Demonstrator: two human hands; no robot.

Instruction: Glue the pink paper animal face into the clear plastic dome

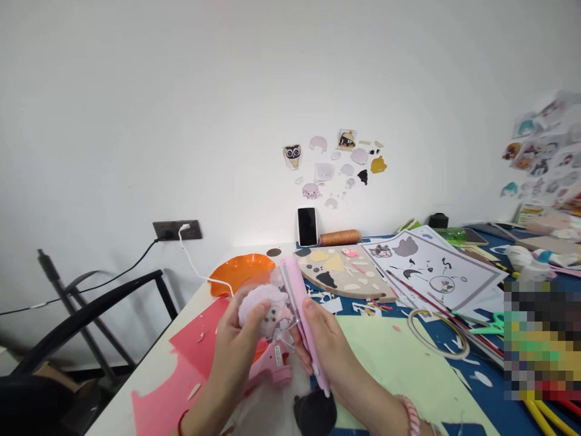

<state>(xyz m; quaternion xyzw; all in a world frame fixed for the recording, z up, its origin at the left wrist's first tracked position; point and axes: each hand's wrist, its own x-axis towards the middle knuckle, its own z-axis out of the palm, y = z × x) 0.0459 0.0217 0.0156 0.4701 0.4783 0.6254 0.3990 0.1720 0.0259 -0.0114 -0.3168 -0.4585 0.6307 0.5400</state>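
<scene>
My left hand (247, 327) grips a pale lilac sheep-like character cutout (267, 306), which appears to be inside a clear plastic bag. Fingers of my right hand (324, 342) are wrapped round a long, slim pink bar-shaped tool that looks like a bag sealer (299, 303). Its long edge lies along the right side of the bag, close to the cutout. Below my hands rests a pink glue gun (272, 366), partly hidden by my left forearm. A black cutout piece (315, 413) lies nearer to me, under the tool's lower end.
An orange dish (240, 266) stands behind my left hand, with red paper (200, 333) in front. To the right are light green paper (385, 357), a tape roll (438, 334), green scissors (492, 327) and a board (363, 284) with cutouts. A phone (307, 226) leans on the wall.
</scene>
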